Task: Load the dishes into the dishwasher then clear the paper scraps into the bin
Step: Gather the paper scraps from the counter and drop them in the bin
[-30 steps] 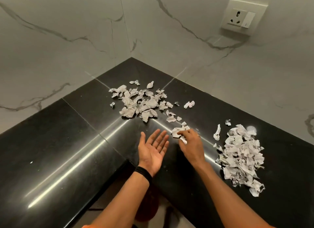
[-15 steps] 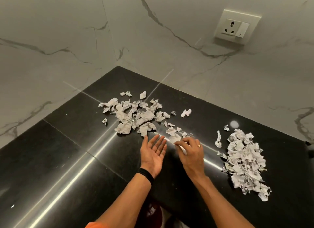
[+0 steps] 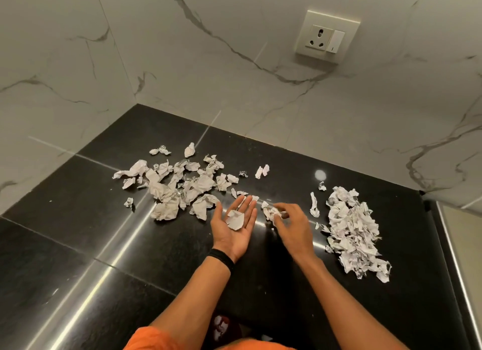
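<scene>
Black bench (image 3: 78,258) in a marble corner: left hand (image 3: 234,227) lies open, palm up, cupping a scrap (image 3: 235,219) like a tray, while right hand (image 3: 292,224) pinches scraps (image 3: 271,212) to add.

black stone counter (image 3: 78,245), marble wall (image 3: 208,62), wall socket (image 3: 327,36)

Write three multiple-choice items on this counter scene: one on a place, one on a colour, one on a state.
1. Where is the dense paper pile?
A. right of both hands
B. between the hands
C. in the corner

2. What colour is the countertop?
A. white
B. black
C. brown

3. How is the left hand held?
A. fisted
B. flat, palm down
C. open, palm up, with a scrap

Answers: 1 A, it lies beyond the right hand; 2 B, glossy black stone; 3 C, the scrap rests on the palm.
</scene>
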